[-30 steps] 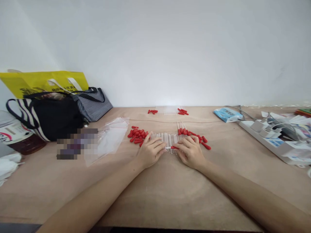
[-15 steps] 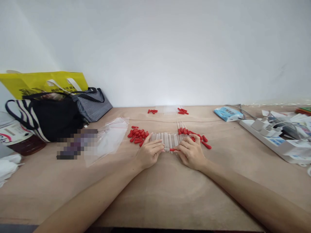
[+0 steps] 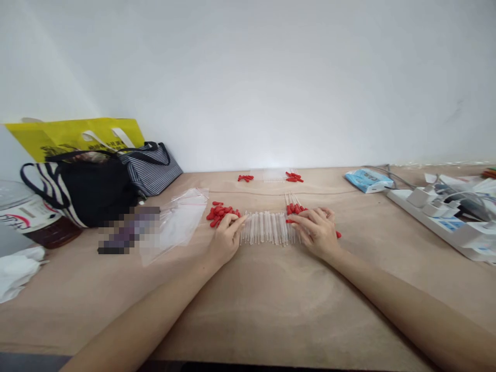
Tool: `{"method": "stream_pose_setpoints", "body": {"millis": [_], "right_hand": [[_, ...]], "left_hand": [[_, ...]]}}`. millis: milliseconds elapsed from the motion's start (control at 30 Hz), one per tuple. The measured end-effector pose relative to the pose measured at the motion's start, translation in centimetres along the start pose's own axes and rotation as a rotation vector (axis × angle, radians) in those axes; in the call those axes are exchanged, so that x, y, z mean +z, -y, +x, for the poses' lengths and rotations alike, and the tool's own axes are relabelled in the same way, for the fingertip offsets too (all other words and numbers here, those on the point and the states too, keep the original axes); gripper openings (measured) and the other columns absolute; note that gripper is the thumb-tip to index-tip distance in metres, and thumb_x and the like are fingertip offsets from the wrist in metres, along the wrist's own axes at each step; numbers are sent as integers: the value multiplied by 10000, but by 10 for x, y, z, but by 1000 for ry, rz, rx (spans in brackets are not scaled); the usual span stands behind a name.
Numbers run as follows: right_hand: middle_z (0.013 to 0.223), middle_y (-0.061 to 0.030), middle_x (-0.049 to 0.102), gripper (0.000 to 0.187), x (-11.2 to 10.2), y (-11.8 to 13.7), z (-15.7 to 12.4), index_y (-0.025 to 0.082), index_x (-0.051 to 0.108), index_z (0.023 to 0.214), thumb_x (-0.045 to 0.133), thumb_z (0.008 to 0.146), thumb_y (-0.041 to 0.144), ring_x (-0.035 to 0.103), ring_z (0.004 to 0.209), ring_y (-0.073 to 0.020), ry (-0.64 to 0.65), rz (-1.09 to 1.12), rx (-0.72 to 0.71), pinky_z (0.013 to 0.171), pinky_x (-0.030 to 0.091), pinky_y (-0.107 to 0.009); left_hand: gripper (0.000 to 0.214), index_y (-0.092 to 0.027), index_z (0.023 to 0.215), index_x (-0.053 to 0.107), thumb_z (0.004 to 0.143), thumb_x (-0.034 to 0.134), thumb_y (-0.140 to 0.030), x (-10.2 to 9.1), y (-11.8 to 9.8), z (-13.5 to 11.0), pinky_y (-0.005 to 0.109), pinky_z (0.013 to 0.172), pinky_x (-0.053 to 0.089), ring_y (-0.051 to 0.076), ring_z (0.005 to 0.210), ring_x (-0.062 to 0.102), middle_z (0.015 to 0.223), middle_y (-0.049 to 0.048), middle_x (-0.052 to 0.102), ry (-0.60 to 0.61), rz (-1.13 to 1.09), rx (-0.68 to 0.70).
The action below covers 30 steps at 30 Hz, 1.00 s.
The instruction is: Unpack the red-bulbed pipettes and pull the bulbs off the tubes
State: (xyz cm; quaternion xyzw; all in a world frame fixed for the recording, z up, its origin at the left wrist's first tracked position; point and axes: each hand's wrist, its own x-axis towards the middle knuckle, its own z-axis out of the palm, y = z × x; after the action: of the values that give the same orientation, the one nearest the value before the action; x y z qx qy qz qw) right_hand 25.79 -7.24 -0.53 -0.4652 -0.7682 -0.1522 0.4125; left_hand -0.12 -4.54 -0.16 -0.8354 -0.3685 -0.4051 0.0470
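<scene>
A row of clear glass dropper tubes (image 3: 265,228) lies side by side on the table between my hands. My left hand (image 3: 227,238) is at the row's left end, thumb and forefinger drawn together in a pinch; what is between them is too small to make out. Just behind that hand is a pile of red rubber dropper bulbs (image 3: 219,211). Over the row's right end, my right hand (image 3: 320,233) is closed on a red rubber bulb (image 3: 289,221), whose end shows past the fingertips. Beyond it lie droppers with red bulbs fitted (image 3: 294,207), partly hidden by the hand.
Clear plastic bags (image 3: 180,217) lie left, near a blurred-out item (image 3: 129,230), a black bag (image 3: 96,191), a striped bag (image 3: 153,168) and a bottle (image 3: 50,222). At right are a blue tissue pack (image 3: 368,181) and power strip (image 3: 422,212). More red bulbs (image 3: 245,178) lie far back.
My hands have moved apart: the left one back to the left end of the tubes, the right one to the right with the red bulb. More of the row shows. The view has shifted slightly.
</scene>
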Motion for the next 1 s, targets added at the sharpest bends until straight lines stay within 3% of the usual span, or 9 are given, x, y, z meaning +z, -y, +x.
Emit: {"method": "stream_pose_setpoints", "body": {"millis": [100,200,367,633,767,1000], "right_hand": [[803,-40,635,209,-3,-18,4,241,633,899,445,824,294,524,792,-182,-39,-49,192,822,243,-374],[837,-52,642,239,-10,-41,7,206,618,878,481,771,370,529,833,-218,-47,-94,470,823,258,-397],[705,-21,644,284,-21,-66,9,219,631,778,517,695,466,552,675,-196,162,-1,824,700,334,-350],[702,-26,659,322,-16,-71,11,260,669,727,494,688,527,574,758,-238,357,-126,831,725,329,-384],[718,-50,662,404,-16,-75,11,249,677,745,396,751,538,573,827,-268,387,-191,848,753,320,-403],[697,-24,656,339,-14,-80,20,215,648,774,406,771,452,588,698,-192,396,-73,895,587,352,-272]], "left_hand": [[316,-137,1130,508,858,348,-150,4,2,2,273,756,461,140,816,521,862,63,490,-19,16,-37],[327,-142,1121,507,839,343,-111,8,4,4,286,786,453,144,839,522,872,60,492,-11,21,-57],[246,-131,949,579,813,376,-103,12,6,5,277,729,473,146,772,551,818,56,544,-2,36,-108],[159,-126,859,606,787,470,-163,11,0,4,208,552,469,82,529,514,702,18,544,32,-6,-138],[156,-131,835,612,798,472,-189,8,-4,6,193,525,455,78,525,510,688,16,559,30,-22,-159],[168,-137,803,619,808,460,-190,6,-3,8,206,552,461,99,584,538,690,25,576,2,-21,-164]]}}
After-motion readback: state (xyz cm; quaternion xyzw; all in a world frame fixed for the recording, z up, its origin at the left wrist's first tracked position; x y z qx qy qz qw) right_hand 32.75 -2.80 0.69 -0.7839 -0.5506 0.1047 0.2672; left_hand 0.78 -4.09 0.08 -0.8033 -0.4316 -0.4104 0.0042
